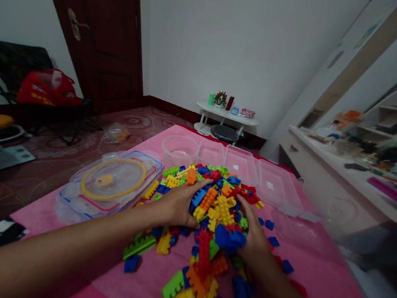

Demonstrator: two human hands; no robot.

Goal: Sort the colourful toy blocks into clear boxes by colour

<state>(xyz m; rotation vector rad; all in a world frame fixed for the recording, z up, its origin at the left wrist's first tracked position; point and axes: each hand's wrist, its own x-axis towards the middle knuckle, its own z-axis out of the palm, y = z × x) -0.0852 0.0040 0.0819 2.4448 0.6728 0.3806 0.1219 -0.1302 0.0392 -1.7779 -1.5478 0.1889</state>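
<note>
A big heap of toy building blocks [224, 209] in red, yellow, blue, green and orange lies on a pink cloth [112, 262]. My left hand [181, 203] curves round the heap's left side, with its fingers partly hidden behind blocks. Opposite it, my right hand [252, 225] cups the right side, fingers bent inward. Between the two palms a mound of blocks is gripped, some of them tumbling or hanging at the front, such as a red block [204, 251] and a blue block [228, 239]. Loose blocks lie scattered around both forearms.
Behind the heap stand a round see-through tub [179, 149] and several rectangular plastic boxes [240, 164]. Stacked lids [112, 178] with coloured rims lie at the left. A white dresser [322, 160] borders the right. Farther back is a low white table [225, 114].
</note>
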